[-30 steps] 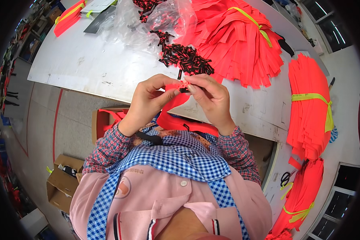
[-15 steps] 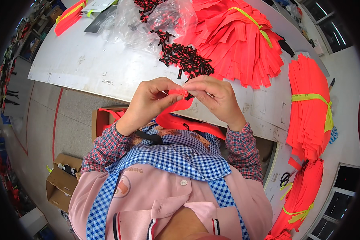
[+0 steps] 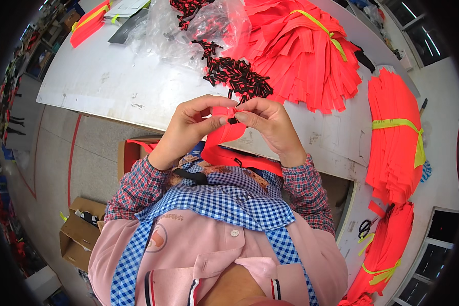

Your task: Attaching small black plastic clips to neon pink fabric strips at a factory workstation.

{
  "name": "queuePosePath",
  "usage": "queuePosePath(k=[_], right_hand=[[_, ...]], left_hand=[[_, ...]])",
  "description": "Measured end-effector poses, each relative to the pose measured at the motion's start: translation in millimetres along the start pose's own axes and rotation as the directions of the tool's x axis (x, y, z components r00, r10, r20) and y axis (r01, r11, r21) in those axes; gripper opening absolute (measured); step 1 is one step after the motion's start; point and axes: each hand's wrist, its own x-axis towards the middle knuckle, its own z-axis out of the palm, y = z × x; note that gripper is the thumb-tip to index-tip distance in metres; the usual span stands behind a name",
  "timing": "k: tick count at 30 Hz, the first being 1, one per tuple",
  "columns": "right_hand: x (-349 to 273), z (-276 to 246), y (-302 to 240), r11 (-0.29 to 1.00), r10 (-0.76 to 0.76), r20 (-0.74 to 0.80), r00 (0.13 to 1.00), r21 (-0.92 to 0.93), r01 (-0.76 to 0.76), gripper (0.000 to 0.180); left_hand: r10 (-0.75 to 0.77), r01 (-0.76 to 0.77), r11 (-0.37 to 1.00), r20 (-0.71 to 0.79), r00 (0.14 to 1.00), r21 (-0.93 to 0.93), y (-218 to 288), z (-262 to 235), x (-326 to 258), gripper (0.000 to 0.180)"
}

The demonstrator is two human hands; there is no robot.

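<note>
My left hand (image 3: 191, 127) is closed in a pinch on the end of a neon red fabric strip (image 3: 223, 135). The strip hangs down from the fingers and runs across my lap to the right. Meeting it at the fingertips, my right hand (image 3: 270, 125) is also pinched closed. A small black pull tab (image 3: 233, 121) shows there, partly hidden by the fingers. Just beyond my hands, a pile of black-and-red pull tabs (image 3: 237, 76) lies on the white table (image 3: 102, 84).
Large bundles of neon red strips, tied with yellow bands, lie at the back (image 3: 296, 56) and right (image 3: 392, 143). A clear plastic bag (image 3: 168, 38) sits behind the pile. Black scissors (image 3: 363, 228) rest at the right. Cardboard boxes (image 3: 79, 237) stand on the left floor.
My hands have turned slightly at the fingertips, and the right hand has shifted a little left and nearer. More of the strip's end shows between the fingers. The surroundings look the same.
</note>
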Motion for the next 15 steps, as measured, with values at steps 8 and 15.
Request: queuePosePath(k=[8,15], right_hand=[[1.5,10.2,12.0,0.962,-0.152,0.019,0.988,0.233,0.143,0.014],[0.0,10.7,14.0,0.889,-0.086,0.112,0.990,0.456,0.026,0.012]], left_hand=[[-0.136,0.116,0.890,-0.013,0.991,-0.442,-7.0,0.1,-0.1,0.029],[-0.143,0.164,0.797,0.083,0.986,-0.581,-4.8,0.0,-0.4,0.030]])
